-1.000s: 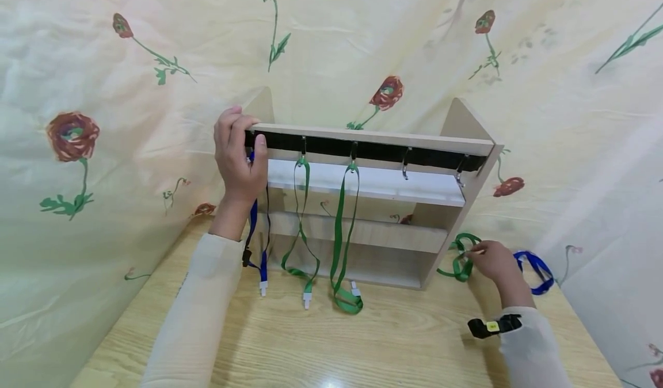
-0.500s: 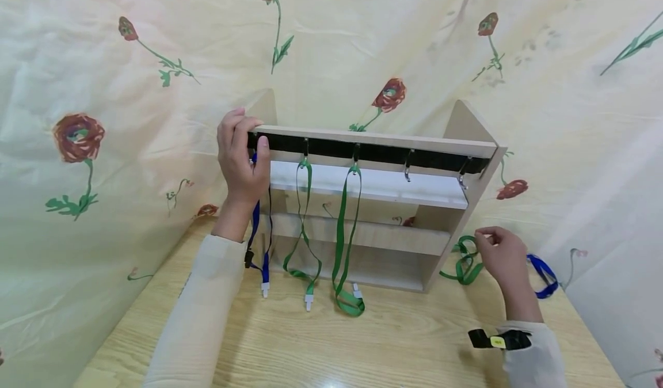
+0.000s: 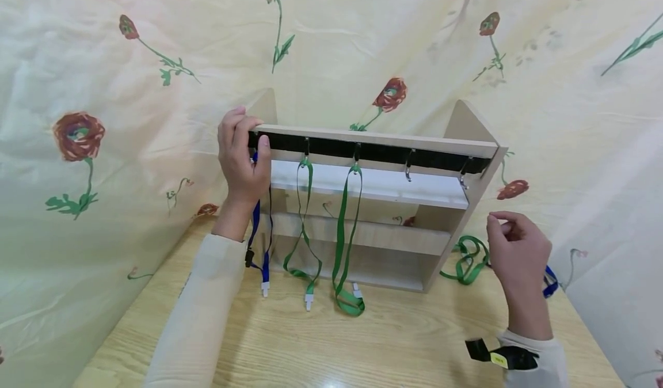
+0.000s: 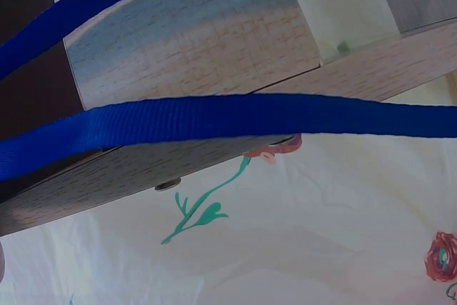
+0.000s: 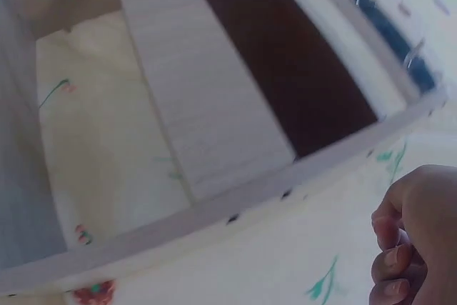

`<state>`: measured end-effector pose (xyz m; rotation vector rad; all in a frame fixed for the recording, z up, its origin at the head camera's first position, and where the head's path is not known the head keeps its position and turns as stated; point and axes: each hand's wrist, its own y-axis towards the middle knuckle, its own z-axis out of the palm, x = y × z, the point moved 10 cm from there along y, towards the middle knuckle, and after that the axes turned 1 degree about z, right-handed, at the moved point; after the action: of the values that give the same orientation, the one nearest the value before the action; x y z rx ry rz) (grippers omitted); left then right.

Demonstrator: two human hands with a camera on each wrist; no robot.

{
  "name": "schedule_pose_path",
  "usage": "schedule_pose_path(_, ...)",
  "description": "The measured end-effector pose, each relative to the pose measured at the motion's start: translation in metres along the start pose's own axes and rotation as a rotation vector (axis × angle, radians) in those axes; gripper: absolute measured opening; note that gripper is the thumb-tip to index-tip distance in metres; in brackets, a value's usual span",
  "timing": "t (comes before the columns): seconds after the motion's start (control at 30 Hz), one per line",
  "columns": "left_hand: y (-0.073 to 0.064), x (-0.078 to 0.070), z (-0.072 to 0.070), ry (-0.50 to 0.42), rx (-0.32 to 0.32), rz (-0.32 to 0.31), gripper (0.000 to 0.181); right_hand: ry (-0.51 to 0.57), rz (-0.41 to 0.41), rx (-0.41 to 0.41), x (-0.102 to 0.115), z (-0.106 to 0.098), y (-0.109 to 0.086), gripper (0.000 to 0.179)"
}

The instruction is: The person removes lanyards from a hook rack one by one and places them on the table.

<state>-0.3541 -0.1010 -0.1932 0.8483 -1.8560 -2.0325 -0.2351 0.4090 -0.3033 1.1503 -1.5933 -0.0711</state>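
Observation:
A small wooden shelf rack (image 3: 357,237) has a black hook strip across its top front. My left hand (image 3: 240,160) grips the rack's upper left corner, fingers over the top and thumb in front. Below it hangs a blue lanyard (image 4: 214,116). Two green lanyards, one left (image 3: 303,232) and one right (image 3: 342,235), hang from hooks. My right hand (image 3: 520,255) is raised beside the rack, fingers curled and thumb meeting the index finger. I cannot tell whether it pinches a strand. Another green lanyard (image 3: 468,273) lies coiled on the table beside it.
Two bare hooks, one nearer the middle (image 3: 409,169) and one at the far right (image 3: 464,178), project from the strip. Partly behind my right wrist lies another blue lanyard (image 3: 551,281). Flower-patterned cloth (image 3: 331,42) covers the walls behind the wooden table (image 3: 362,347).
My right hand has lifted up and to the right from the coiled green lanyard, which stays on the table. My left hand keeps its grip on the rack.

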Motion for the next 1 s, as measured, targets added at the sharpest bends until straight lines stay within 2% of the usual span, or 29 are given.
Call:
schedule_pose_path(0.2,0.0,0.0,0.001,0.002,-0.002,0.002,0.039,0.065,-0.124,-0.058,0.042,-0.015,-0.014,0.018)
schedule_pose_path(0.33,0.001,0.001,0.0,0.003,-0.006,0.001,0.039,0.145,-0.181,-0.034,0.065,-0.011,-0.024,0.014)
schedule_pose_path(0.5,0.0,0.002,0.0,0.001,-0.005,-0.001,0.039,0.204,-0.322,0.076,0.099,0.009,-0.044,0.008)
schedule_pose_path(0.63,-0.001,0.001,0.001,0.012,0.004,0.0,0.039,0.185,-0.404,0.187,0.122,0.03,-0.064,0.006)
schedule_pose_path(0.83,0.0,0.002,0.0,0.011,-0.004,0.005,0.039,0.097,-0.406,0.295,0.137,0.06,-0.086,0.007)
schedule_pose_path(1.0,0.0,0.002,0.0,0.015,-0.002,0.002,0.039,0.093,-0.408,0.358,0.146,0.078,-0.095,0.009)
